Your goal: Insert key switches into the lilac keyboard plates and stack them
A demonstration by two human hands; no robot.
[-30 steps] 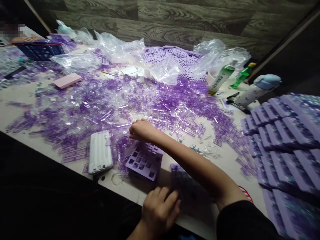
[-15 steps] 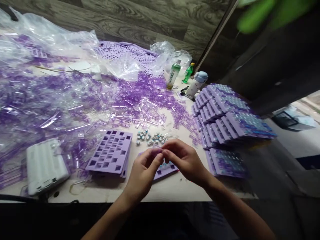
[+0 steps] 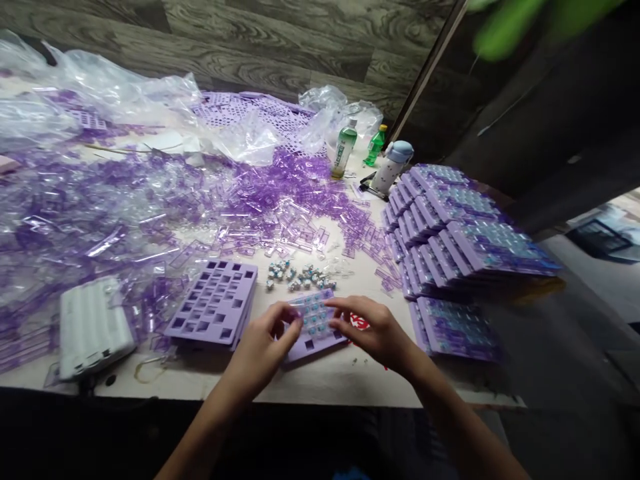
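A light-purple keypad panel [image 3: 323, 341] lies on the table in front of me, with rows of teal-and-clear switches [image 3: 315, 313] in its square holes. My left hand [image 3: 267, 337] is at the panel's left side, thumb and forefinger pinched on a small clear purple plastic piece [image 3: 296, 311], mostly hidden by the fingers. My right hand [image 3: 367, 323] hovers over the panel's right side, its thumb and forefinger apart with nothing visible between them. Loose switches [image 3: 303, 275] lie in a small heap just beyond the panel. Small red parts [image 3: 359, 321] show partly under my right hand.
Left of the panel is a stack of lavender plates [image 3: 213, 303], then a white ribbed case [image 3: 95, 327]. Clear purple pieces [image 3: 280, 187] cover much of the table. Filled panels [image 3: 450, 233] are stacked at right, near a flask [image 3: 393, 170] and a green bottle [image 3: 344, 150].
My hands have moved apart from the pinch they shared over the panel. The right fingers have spread, and more of the panel's switches and the red parts now show.
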